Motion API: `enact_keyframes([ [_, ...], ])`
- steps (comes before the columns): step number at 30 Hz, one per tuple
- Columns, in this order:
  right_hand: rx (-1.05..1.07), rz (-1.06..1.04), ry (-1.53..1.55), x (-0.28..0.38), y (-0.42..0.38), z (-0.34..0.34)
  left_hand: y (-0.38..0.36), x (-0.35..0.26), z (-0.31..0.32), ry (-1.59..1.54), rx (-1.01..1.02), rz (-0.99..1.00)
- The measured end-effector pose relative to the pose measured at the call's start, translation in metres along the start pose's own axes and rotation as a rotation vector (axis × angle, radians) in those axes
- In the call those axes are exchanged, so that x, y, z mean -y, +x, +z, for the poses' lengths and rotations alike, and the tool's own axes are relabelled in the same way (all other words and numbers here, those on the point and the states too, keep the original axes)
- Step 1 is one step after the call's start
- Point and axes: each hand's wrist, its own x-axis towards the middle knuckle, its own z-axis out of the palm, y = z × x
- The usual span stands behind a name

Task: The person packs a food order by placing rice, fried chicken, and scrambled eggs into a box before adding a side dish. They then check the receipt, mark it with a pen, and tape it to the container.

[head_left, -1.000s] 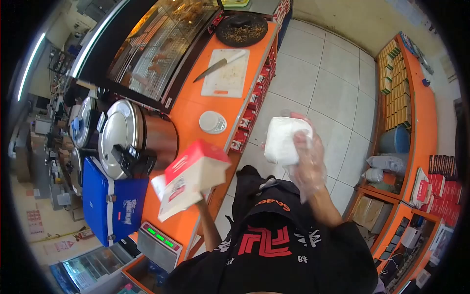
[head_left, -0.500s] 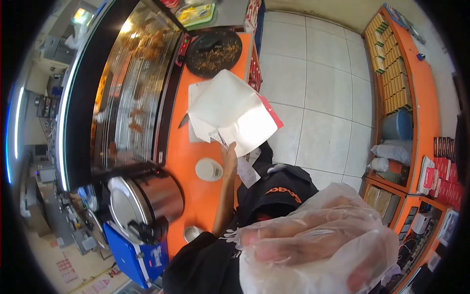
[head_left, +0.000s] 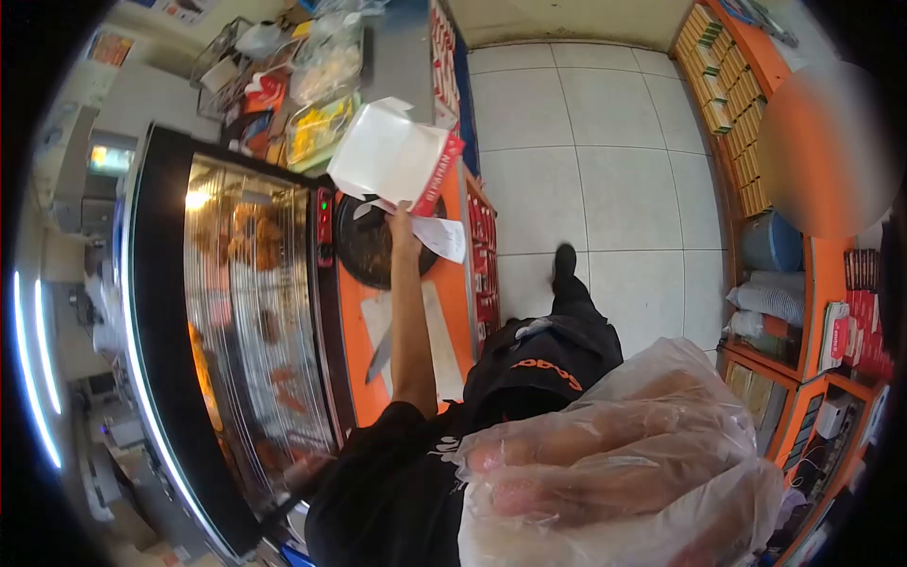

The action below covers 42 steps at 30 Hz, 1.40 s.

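Observation:
My left hand (head_left: 401, 225) is closed on the edge of an open white food box (head_left: 383, 156) with a red printed side. A white paper slip (head_left: 442, 238), like a receipt, hangs from the same hand. Beneath the box sits a dark round pan (head_left: 357, 248), partly covered by it. A knife (head_left: 381, 354) lies by the cutting board (head_left: 444, 326), under my left forearm. Close to the camera at lower right is my right hand (head_left: 605, 463), in a clear plastic glove. Its fingers are stretched out, with nothing visible in them.
A glass food warmer (head_left: 255, 312) with fried pieces stands left of the orange counter (head_left: 354, 392). Beyond are a green tray (head_left: 316, 132) and bagged items. Tiled floor (head_left: 614, 189) lies to the right, then orange shelving (head_left: 798, 312) with stacked boxes.
My left hand has carried the box and slip forward along the counter, from above the cutting board to over the pan. My body has moved forward; one foot now shows. The gloved hand stays near the camera.

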Motion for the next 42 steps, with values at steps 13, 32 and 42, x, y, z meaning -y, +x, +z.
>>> enact_keyframes([
  [13, -0.671, 0.868, 0.306, -0.313, 0.081, -0.215, 0.207, 0.048, 0.037, 0.558, -0.632, 0.31],
  [32, 0.169, 0.932, 0.016, -0.673, 0.346, -0.254, 0.208, 0.056, 0.124, 0.72, -0.713, 0.203],
  [42, 0.39, 0.971, 0.253, -0.729, 0.498, -0.237, 0.263, 0.054, 0.116, 1.007, -0.967, -0.251],
])
